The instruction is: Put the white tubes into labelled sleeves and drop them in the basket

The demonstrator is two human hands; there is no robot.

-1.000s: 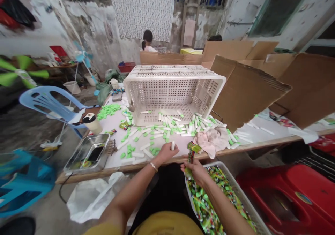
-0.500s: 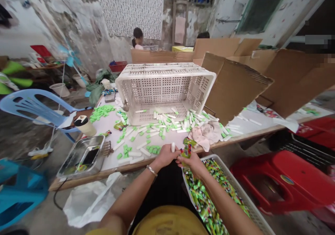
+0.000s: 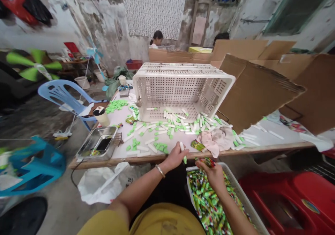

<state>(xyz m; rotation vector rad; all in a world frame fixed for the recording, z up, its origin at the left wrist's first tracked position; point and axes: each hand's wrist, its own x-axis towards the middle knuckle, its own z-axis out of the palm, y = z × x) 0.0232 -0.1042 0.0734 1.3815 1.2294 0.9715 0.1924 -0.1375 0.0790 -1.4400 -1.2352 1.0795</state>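
Observation:
A white tube with a green end (image 3: 182,151) is pinched upright in my left hand (image 3: 176,157), just in front of the table edge. My right hand (image 3: 214,174) grips colourful printed wrappers (image 3: 206,162) above a crate of wrapped green pieces (image 3: 206,196). The two hands are apart. On the table, many white and green tubes (image 3: 167,132) lie loose before a white basket (image 3: 183,75) tipped on its side. A small stack of wrappers (image 3: 198,145) sits beside a pink cloth (image 3: 216,140).
A metal tray (image 3: 111,151) and a lidded cup (image 3: 101,117) stand at the left. Cardboard sheets (image 3: 259,88) rise at the right. A red stool (image 3: 290,200) is right of the crate, a blue chair (image 3: 65,95) far left. A person (image 3: 157,39) sits behind.
My hands have moved apart; the right one has shifted right with the wrappers, over the crate. The green end of the tube in my left hand now shows. The view has turned left.

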